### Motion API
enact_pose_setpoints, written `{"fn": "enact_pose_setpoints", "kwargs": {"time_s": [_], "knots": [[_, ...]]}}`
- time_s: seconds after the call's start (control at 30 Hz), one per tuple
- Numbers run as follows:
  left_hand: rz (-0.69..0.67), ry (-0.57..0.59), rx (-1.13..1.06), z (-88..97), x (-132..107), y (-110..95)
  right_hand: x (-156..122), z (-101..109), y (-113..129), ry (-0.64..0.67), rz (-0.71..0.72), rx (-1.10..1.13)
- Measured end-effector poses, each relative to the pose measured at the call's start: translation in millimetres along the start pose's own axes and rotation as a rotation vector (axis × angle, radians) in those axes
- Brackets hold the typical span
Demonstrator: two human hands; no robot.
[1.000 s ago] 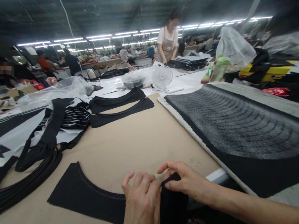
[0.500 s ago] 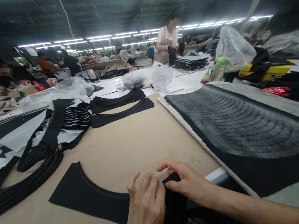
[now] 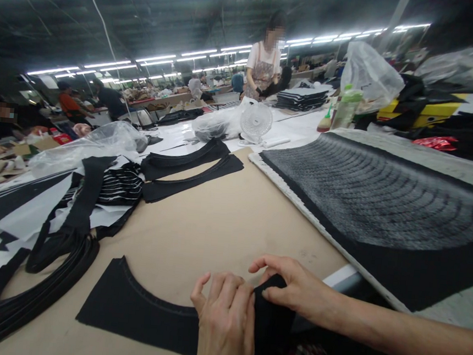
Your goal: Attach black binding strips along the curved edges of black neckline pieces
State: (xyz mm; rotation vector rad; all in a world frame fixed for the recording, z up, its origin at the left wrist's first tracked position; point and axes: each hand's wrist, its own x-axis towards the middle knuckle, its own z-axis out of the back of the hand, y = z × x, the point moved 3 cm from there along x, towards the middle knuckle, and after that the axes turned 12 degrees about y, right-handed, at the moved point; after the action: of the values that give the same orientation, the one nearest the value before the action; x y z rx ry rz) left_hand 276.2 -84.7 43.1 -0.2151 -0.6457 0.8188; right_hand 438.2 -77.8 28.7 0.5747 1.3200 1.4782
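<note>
The curved black piece point(image 3: 134, 309) lies along the near edge of the surface point(image 3: 179, 261). The left hand's point(image 3: 226, 320) bent, close-set fingers rest on it; any pinch is hidden. The right hand's point(image 3: 295, 285) thumb and fingers nip a raised fold. Light, even tension should probably prevent puckers along the curve.

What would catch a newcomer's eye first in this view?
Probably the big black sheet with a grey mottled pattern, which lies slantwise on the right. Front and centre, the left hand rests over a curved black piece, while the right hand has black fabric between thumb and fingers. Farther back, near the middle, stands a small white fan.
</note>
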Motion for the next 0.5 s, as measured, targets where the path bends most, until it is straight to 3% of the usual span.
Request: {"fn": "enact_pose_setpoints", "kwargs": {"time_s": [0.33, 0.5], "knots": [[-0.078, 0.013, 0.114, -10.8, -6.2, 0.2, -1.3, -2.1, 0.0, 0.000, 0.031, -0.034], [-0.188, 0.050, 0.239, -11.2, -4.8, -3.5, -1.6, -5.4, 1.4, 0.003, 0.005, -0.082]]}}
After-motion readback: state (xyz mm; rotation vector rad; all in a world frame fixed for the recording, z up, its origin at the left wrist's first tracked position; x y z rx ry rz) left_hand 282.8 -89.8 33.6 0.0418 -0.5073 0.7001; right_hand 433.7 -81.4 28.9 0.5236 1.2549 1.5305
